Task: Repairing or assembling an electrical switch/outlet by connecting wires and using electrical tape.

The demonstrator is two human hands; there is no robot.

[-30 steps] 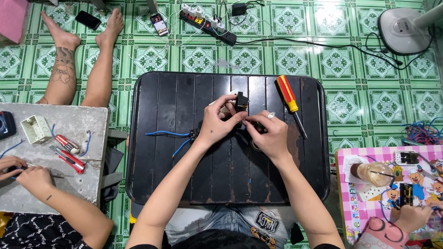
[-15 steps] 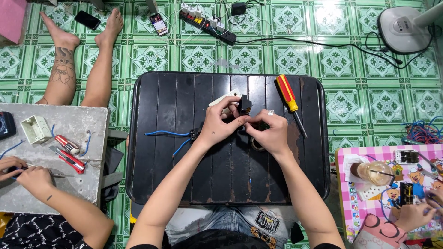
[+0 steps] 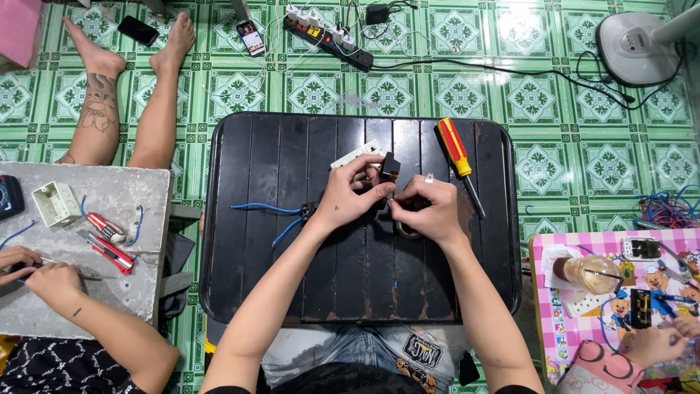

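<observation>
- Left hand point(image 3: 348, 198) is closed around a small black electrical part point(image 3: 389, 166) near the middle of the black tray surface point(image 3: 248, 241); the part sticks up above the fingers, with a white socket plate point(image 3: 355, 155) just behind it.
- Right hand point(image 3: 430, 208) is pinched shut right against the left hand, fingertips on the lower side of the same black part; exactly what it pinches is too small to tell, maybe a wire end or a screw.
- Both hands are together, touching, over the tray centre.
- Blue wires point(image 3: 268, 209) trail left from under the left hand and lie loose on the tray.
- Red and yellow screwdriver point(image 3: 457, 157) lies just right of the hands, untouched.
- Handling, as a judgement: the black part looks like light, rigid moulded plastic; hold it by the body sides, not by any metal contacts. Smooth and small, so it is likely to slip or twist out of a loose pinch.
- The wires look thin and springy and will tug the part sideways; take them close to the end.
- The socket plate looks stiff, light and fairly brittle at the edges.
- Another person's hands point(image 3: 36, 271) work at a grey slab point(image 3: 109, 197) on the left, with red pliers point(image 3: 106, 228) and a white wall box point(image 3: 55, 203) nearby.
- A power strip point(image 3: 328, 35) lies on the green tiled floor point(image 3: 569, 146) beyond the tray.
</observation>
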